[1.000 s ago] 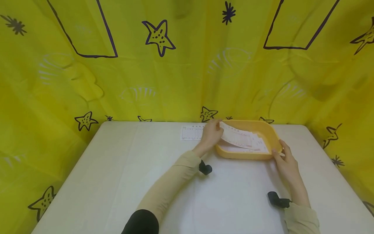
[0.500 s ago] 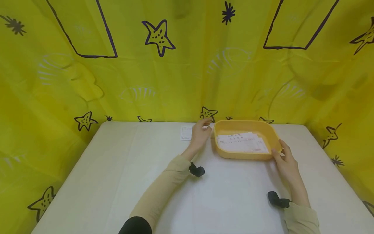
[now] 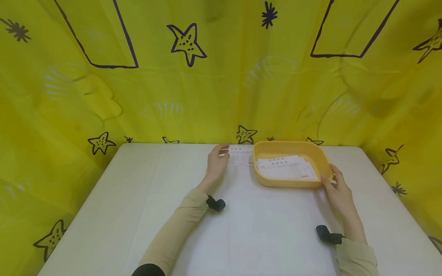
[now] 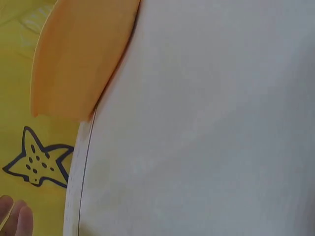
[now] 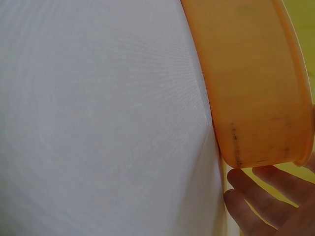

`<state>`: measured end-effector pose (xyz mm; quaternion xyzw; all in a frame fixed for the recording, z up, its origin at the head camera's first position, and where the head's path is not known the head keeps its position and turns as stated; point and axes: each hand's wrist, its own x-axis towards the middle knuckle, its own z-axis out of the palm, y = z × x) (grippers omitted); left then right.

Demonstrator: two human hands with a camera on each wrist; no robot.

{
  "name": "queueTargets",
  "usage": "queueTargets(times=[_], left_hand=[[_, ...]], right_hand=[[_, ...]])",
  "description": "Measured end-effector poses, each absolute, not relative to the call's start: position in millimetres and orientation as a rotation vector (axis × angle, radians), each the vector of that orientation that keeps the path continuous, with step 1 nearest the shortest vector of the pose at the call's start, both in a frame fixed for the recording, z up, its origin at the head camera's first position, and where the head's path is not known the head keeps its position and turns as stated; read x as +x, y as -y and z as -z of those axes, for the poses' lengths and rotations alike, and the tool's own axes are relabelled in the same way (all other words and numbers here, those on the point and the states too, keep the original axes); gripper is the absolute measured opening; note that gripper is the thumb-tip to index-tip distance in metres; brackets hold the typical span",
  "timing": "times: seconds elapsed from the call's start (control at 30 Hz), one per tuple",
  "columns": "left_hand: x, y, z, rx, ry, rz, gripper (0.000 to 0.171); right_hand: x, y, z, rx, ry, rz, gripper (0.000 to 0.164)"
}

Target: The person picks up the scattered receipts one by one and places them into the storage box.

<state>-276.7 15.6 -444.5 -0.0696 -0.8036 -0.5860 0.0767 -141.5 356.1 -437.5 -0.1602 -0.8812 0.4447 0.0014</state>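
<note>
In the head view, a yellow plastic basket (image 3: 290,184) stands at the back right of the table, with several white printed paper slips (image 3: 286,168) lying overlapped inside. My right hand (image 3: 340,193) holds its right end, thumb at the rim and fingers around the outer side. The right wrist view has those fingers (image 5: 261,196) against the basket's end wall (image 5: 261,123). Another printed slip (image 3: 240,156) lies flat left of the basket; its left part is behind my left hand (image 3: 216,163). That hand's fingers are loosely bent, with a gap to the thumb, and no held object shows.
A white table (image 3: 165,184) runs back to a yellow curtain (image 3: 207,96) printed with dark stars. Dark wrist-camera mounts (image 3: 216,204) sit on both forearms. Seen from the left wrist, the basket's side (image 4: 83,54) rises near the table's back edge.
The left hand let a slip drop into the basket, then moved left past the rim and across the slip on the table. The right hand and basket have hardly moved.
</note>
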Motion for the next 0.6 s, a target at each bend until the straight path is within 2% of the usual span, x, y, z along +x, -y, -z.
queueTargets(times=[0.6], left_hand=[[-312, 31, 455, -0.158, 2.62, 1.709, 0.043]], right_hand=[[-143, -357, 438, -0.505, 2.775, -1.391, 0.072]])
